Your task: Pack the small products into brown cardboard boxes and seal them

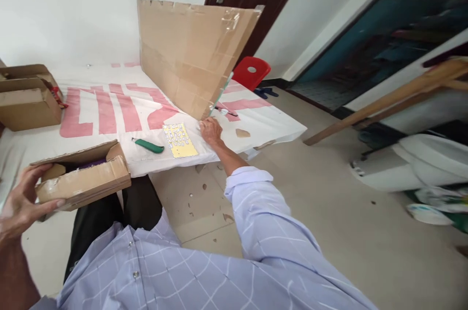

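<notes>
My left hand (27,198) grips the near left end of a small open cardboard box (87,181), thumb in front and fingers over the back rim. The box is tilted above my lap at the table's edge; something purple shows inside. My right hand (211,130) rests on the table with curled fingers, right at the bottom corner of a large upright cardboard sheet (186,56). Whatever its fingertips hold is hidden. Left of that hand lies a yellow card with rows of small white pieces (180,140). Beside the card is a green utility knife (148,145).
More cardboard boxes (31,105) stand at the table's left. Scissors (226,111) and a cardboard scrap (242,133) lie right of my right hand on the white cloth (270,125). A red chair (251,72) is behind the table. Scraps litter the floor.
</notes>
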Tool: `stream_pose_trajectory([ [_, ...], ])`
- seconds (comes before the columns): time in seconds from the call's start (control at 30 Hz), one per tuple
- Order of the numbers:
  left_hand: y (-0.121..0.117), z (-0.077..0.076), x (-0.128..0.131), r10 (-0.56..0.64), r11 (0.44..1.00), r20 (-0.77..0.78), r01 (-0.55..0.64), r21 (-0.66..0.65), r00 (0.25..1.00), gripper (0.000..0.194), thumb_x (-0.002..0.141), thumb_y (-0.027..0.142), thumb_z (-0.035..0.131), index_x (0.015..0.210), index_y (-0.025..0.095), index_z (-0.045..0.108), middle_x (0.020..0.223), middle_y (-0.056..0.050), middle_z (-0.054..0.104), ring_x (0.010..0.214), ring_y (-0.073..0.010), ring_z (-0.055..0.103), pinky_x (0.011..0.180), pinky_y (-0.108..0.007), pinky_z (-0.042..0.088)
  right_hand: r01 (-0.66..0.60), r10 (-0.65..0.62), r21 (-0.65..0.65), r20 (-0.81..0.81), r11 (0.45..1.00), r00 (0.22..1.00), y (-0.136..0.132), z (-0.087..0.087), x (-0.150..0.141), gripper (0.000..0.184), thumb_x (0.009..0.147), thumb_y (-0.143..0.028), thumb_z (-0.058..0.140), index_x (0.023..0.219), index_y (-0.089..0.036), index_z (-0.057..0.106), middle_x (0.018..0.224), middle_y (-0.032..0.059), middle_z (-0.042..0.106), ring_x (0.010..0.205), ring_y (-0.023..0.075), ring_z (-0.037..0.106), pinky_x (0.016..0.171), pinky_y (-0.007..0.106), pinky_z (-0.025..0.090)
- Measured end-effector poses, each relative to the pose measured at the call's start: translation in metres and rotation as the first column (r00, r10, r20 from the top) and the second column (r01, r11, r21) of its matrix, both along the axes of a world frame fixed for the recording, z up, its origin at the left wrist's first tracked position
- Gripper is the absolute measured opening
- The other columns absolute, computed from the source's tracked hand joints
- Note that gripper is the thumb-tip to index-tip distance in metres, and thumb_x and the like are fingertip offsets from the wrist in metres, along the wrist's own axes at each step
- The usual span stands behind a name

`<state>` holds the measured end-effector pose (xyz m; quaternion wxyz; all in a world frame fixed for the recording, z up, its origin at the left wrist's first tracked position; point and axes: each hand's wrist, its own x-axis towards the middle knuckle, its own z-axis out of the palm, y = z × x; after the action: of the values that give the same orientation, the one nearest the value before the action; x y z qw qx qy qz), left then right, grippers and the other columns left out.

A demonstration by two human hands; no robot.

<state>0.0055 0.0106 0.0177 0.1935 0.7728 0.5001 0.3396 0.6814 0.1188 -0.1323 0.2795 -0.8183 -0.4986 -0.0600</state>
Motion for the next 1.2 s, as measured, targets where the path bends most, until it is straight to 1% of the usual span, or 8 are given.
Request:
stream_pose_trajectory([
  [0.1,-0.006,0.007,0.009,0.001,0.999,0.059,0.001,-0.032,0.998,0.087,0.072,0.072,0.095,0.137,0.024,0.065,0.150,-0.012,0.058,0.149,-0.0440,0.056,0.133,-0.066,0.046,0.058,-0.057,0.022,-0.068,0.998,0.996,0.006,-0.005,-0.002,0.029,0.105,-0.027,0.052,0.097,-0.018,0.078,0.122,0.0213,0.072,0.115,0.0325,0.058,0.103,0.046,0.050],
  [0.23,-0.010,0.009,0.012,-0.005,0.999,0.098,0.011,-0.053,0.995,0.091,0.070,0.075,0.096,0.138,0.023,0.065,0.150,-0.014,0.057,0.149,-0.0427,0.056,0.131,-0.064,0.050,0.100,-0.095,0.032,-0.125,0.994,0.988,0.009,-0.011,-0.006,0.019,0.098,-0.025,0.055,0.098,-0.020,0.074,0.126,0.0216,0.070,0.118,0.0350,0.057,0.103,0.051,0.051],
  [0.43,-0.011,0.001,0.008,-0.025,0.995,0.153,0.040,-0.095,0.988,0.093,0.073,0.069,0.098,0.146,0.024,0.062,0.162,-0.015,0.051,0.157,-0.0445,0.051,0.131,-0.061,0.051,0.088,-0.085,0.015,-0.150,0.996,0.985,0.002,-0.010,-0.004,0.013,0.090,-0.029,0.062,0.098,-0.022,0.071,0.127,0.0181,0.069,0.117,0.0336,0.059,0.107,0.049,0.051],
  [0.6,-0.005,-0.011,0.004,-0.059,0.992,0.207,0.081,-0.101,0.977,0.103,0.071,0.071,0.097,0.153,0.022,0.059,0.166,-0.019,0.048,0.159,-0.0469,0.051,0.121,-0.060,0.060,0.076,-0.072,0.022,-0.133,0.997,0.989,-0.004,0.000,-0.008,0.017,0.089,-0.030,0.062,0.100,-0.022,0.072,0.119,0.0174,0.069,0.113,0.0342,0.060,0.103,0.050,0.053],
  [0.83,0.000,-0.018,0.005,-0.036,0.991,0.207,0.062,-0.117,0.978,0.109,0.069,0.074,0.095,0.160,0.028,0.057,0.169,-0.017,0.048,0.160,-0.0483,0.050,0.120,-0.063,0.057,-0.033,0.041,0.132,-0.061,0.991,0.997,-0.012,0.000,-0.050,0.028,0.096,-0.029,0.054,0.117,-0.019,0.070,0.129,0.0221,0.068,0.127,0.0372,0.059,0.113,0.054,0.051],
  [1.07,-0.005,-0.006,0.010,-0.007,0.986,0.174,0.036,-0.165,0.985,0.113,0.068,0.078,0.093,0.158,0.022,0.055,0.172,-0.020,0.045,0.161,-0.0503,0.047,0.118,-0.058,0.061,-0.214,0.242,0.258,-0.079,0.942,0.967,-0.009,0.007,-0.106,0.038,0.107,-0.036,0.042,0.123,-0.019,0.072,0.132,0.0191,0.069,0.120,0.0309,0.064,0.104,0.044,0.056],
  [1.13,-0.005,-0.003,0.011,0.018,0.985,0.162,0.011,-0.174,0.987,0.114,0.067,0.079,0.093,0.158,0.020,0.055,0.171,-0.020,0.047,0.160,-0.0514,0.048,0.120,-0.060,0.058,-0.208,0.242,0.263,-0.102,0.942,0.965,-0.007,0.014,-0.108,0.040,0.109,-0.032,0.038,0.122,-0.020,0.073,0.133,0.0186,0.070,0.124,0.0298,0.064,0.104,0.041,0.056],
  [1.2,-0.003,-0.002,0.011,0.054,0.985,0.148,-0.029,-0.167,0.988,0.115,0.066,0.081,0.093,0.157,0.021,0.055,0.169,-0.019,0.049,0.159,-0.0511,0.050,0.123,-0.062,0.056,-0.134,0.166,0.234,-0.120,0.963,0.979,-0.005,0.022,-0.097,0.040,0.107,-0.028,0.038,0.122,-0.019,0.074,0.133,0.0181,0.071,0.126,0.0287,0.064,0.108,0.040,0.054],
])
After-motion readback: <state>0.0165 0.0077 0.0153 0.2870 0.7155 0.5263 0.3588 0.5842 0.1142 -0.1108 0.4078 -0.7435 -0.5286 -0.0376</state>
